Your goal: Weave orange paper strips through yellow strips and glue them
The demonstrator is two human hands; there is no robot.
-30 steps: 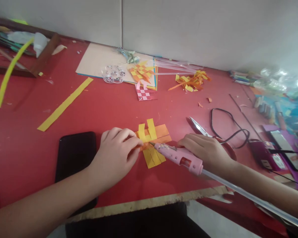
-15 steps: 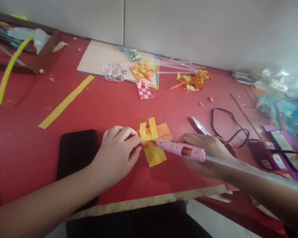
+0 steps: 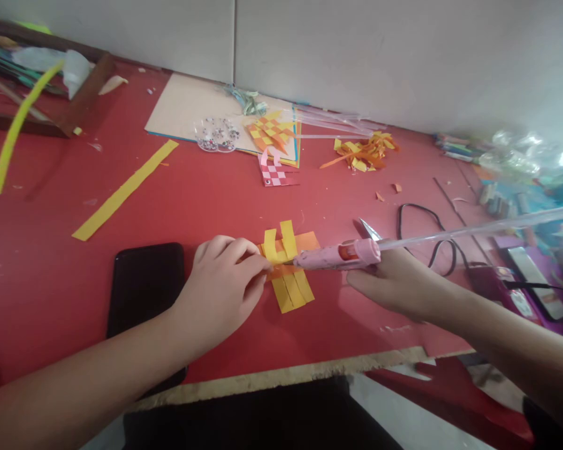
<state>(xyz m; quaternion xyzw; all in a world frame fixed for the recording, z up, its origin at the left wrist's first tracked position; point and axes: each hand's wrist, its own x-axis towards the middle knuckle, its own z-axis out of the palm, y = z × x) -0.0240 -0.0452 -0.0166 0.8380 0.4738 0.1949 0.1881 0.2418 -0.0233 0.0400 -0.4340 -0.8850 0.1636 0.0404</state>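
Yellow and orange paper strips [image 3: 293, 290] lie interlaced on the red table near its front edge. My left hand [image 3: 228, 281] pinches their left side between thumb and finger. From the right, my right hand [image 3: 389, 275] grips a pink glue gun [image 3: 335, 255], its handle mostly hidden behind the barrel. The nozzle points left and meets the strips close to my left fingertips; whether glue comes out cannot be made out. A long clear glue stick [image 3: 478, 228] sticks out of the gun's back.
A black phone [image 3: 145, 281] lies left of the strips. Scissors [image 3: 370, 230] and a looped black cable [image 3: 422, 209] sit behind my right hand. Farther back are a checkered pink paper fish [image 3: 273, 174], a yellow strip [image 3: 126, 190] and a wooden tray [image 3: 89, 94].
My right hand and the glue gun have turned, so the gun's back end and the glue stick sit higher. My left hand still holds the strips.
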